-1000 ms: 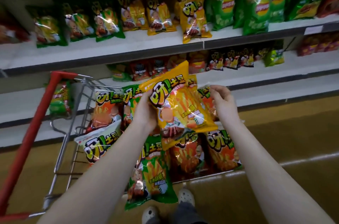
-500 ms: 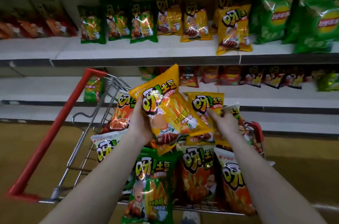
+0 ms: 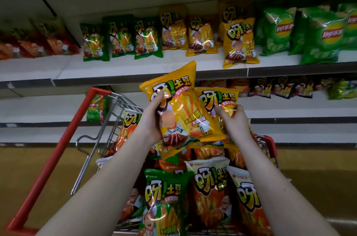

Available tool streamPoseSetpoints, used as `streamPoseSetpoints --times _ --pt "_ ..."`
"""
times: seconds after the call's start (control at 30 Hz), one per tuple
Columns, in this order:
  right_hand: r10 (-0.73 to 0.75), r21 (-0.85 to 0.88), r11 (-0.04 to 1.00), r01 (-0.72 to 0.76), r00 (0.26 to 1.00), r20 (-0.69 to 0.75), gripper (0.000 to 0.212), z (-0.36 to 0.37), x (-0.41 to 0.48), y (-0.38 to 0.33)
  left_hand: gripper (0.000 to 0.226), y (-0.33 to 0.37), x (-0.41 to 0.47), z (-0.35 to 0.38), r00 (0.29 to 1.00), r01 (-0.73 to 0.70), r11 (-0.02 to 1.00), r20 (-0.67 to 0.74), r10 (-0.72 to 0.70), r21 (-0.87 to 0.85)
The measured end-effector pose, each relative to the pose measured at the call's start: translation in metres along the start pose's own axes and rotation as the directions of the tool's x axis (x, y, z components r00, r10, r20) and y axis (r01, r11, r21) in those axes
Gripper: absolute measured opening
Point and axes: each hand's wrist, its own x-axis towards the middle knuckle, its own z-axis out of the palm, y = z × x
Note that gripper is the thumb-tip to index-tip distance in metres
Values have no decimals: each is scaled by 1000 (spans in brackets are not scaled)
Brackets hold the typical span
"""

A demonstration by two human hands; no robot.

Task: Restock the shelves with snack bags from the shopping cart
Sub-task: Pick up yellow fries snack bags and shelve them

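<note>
Two glossy yellow foil snack bags (image 3: 186, 114), left hand (image 3: 152, 121) gripping one, right hand (image 3: 234, 120) pinching another above the red-handled wire cart (image 3: 58, 148), are possibly slipping.

Raised front yellow bag (image 3: 193, 114) covering much of second yellow bag (image 3: 219, 98); far-left red bags (image 3: 38, 42) blurring; bottom edge cutting off cart (image 3: 58, 148) and green bag (image 3: 164, 208).

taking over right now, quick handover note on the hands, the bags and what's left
Left hand grips the front yellow bag above the shopping cart.
Right hand grips a second yellow bag behind it.
Done: some shelved yellow bags stand on the top shelf.
Left: shelve these two, then the green bag and orange bags in the cart.
</note>
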Motion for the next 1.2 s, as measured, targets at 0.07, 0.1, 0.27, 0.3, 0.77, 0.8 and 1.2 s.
streamPoseSetpoints --times 0.07,0.1,0.27,0.3,0.77,0.8,1.2 --pt "3 -10 1000 -3 1000 -13 89 4 -2 -8 15 8 2 1 999 -22 999 43 20 40" --pt "3 -14 1000 -3 1000 -22 97 6 -3 -12 13 11 6 -2 998 -27 999 56 24 45" --pt "-59 0 998 59 995 -78 95 21 -4 -35 19 39 27 -23 997 -6 999 75 3 46" --pt "-78 3 997 78 993 -94 90 25 -4 -41 17 47 31 -27 995 2 999 95 -6 42" --pt "-221 -36 975 218 954 -200 55 64 80 -119 86 136 139 -20 992 -112 994 56 111 13" --pt "-226 -34 974 223 953 -201 53 65 92 -123 96 139 149 -16 993 -105 994 55 105 7" --pt "-209 6 975 221 929 -307 63 63 233 -128 70 146 277 19 916 -295 929 -212 341 221"
